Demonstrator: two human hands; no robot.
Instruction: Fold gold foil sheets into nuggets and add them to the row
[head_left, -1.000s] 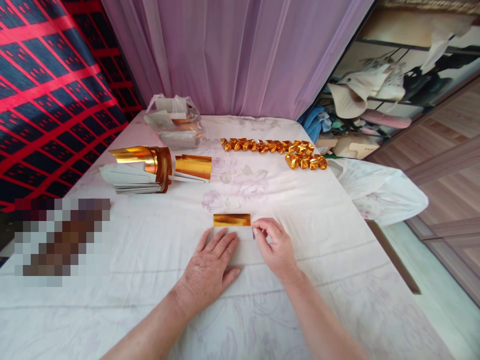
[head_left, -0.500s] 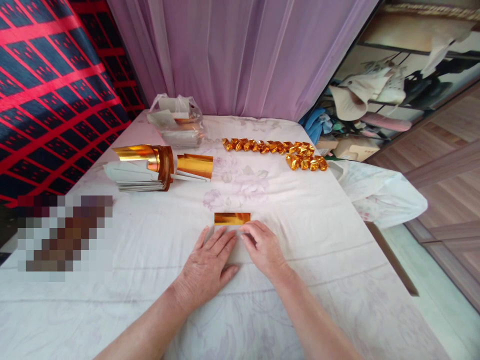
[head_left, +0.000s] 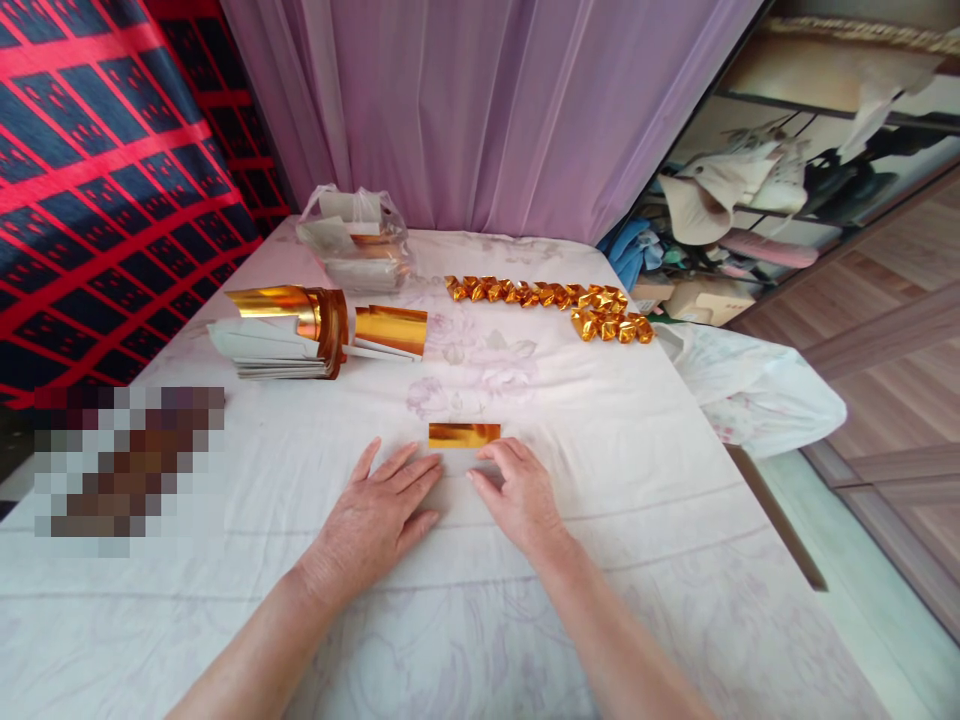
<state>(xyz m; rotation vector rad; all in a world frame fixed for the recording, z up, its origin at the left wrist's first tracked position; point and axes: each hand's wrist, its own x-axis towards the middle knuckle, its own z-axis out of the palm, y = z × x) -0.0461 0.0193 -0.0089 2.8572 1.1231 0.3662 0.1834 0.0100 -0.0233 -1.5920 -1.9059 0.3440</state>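
Note:
A small strip of shiny gold foil paper (head_left: 464, 436) lies flat on the floral cloth in front of me. My left hand (head_left: 382, 510) rests palm down on the cloth, below and left of the strip, with its fingers spread and nothing under them that I can see. My right hand (head_left: 525, 495) is at the strip's lower right corner. Its fingers are bent and the thumb stands apart from them; whether a fingertip touches the paper's edge is hard to tell.
Bundled gold-and-white paper sheets (head_left: 289, 335) lie at the left, with loose gold sheets (head_left: 394, 330) beside them. Behind is a clear plastic bag (head_left: 356, 245) of paper. Folded gold foil pieces (head_left: 536, 293) form a row at the back right. A white bag (head_left: 765, 390) hangs past the right edge.
My left hand has slid left, off the foil strip's lower edge. My right thumb has moved away from its fingers. The strip has stayed nearly in place.

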